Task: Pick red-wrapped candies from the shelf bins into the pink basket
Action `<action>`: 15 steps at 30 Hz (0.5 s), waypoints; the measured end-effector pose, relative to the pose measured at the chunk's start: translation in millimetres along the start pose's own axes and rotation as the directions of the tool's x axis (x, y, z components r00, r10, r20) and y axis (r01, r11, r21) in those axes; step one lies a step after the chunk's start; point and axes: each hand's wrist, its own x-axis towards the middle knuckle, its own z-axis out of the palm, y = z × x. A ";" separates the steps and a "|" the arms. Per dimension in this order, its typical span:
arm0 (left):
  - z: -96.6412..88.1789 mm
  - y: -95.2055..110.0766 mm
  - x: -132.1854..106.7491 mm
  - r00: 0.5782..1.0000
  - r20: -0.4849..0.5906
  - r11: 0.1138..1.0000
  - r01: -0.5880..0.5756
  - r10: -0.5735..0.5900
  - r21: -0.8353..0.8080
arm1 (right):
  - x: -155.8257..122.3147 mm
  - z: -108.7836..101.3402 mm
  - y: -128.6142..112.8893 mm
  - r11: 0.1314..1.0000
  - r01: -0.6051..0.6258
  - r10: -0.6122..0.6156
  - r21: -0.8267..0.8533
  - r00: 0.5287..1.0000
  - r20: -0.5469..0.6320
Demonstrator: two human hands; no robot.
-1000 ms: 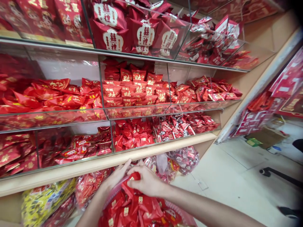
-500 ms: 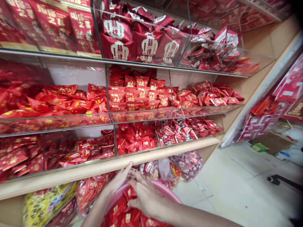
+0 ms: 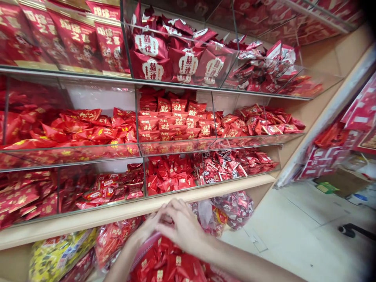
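Note:
My left hand (image 3: pixel 152 224) and my right hand (image 3: pixel 182 225) meet over the far side of a pink basin (image 3: pixel 143 249), just in front of the wooden shelf edge. Both are cupped, with curved fingers and thumbs apart; the right hand's fingers overlap the left's fingertips. I make out nothing held between them, though the hollow under the palms is partly hidden. Below and nearer to me, shiny red packets with gold characters (image 3: pixel 179 264) fill the basin. My right forearm covers part of them.
Glass-fronted shelves (image 3: pixel 173 147) hold many red packets in divided compartments. Beneath the wooden shelf edge (image 3: pixel 96 211) lie a yellow bag (image 3: pixel 60 254), a clear bag of red packets (image 3: pixel 117 239) and another full bag (image 3: pixel 236 207). A black chair leg (image 3: pixel 354 230) stands on the tiled floor (image 3: pixel 293 227).
My right hand has risen and moved slightly away from me, off the packets, and now overlaps my left fingers. The left hand has shifted little. The view has tilted slightly.

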 end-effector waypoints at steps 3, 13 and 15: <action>0.0 -0.9 1.5 0.999 0.009 0.999 0.038 -0.038 0.003 | 26.7 -32.2 0.9 0.995 0.092 -0.096 -0.040 0.987 -0.130; -4.8 -15.7 9.6 0.991 -0.042 0.992 0.129 -0.128 0.012 | 101.8 -54.2 27.5 0.983 0.070 -0.086 -0.168 0.992 -0.089; -4.9 -16.3 9.9 0.989 -0.039 0.990 0.143 -0.142 0.008 | 102.3 -50.1 26.3 0.987 0.067 -0.078 -0.149 0.994 -0.073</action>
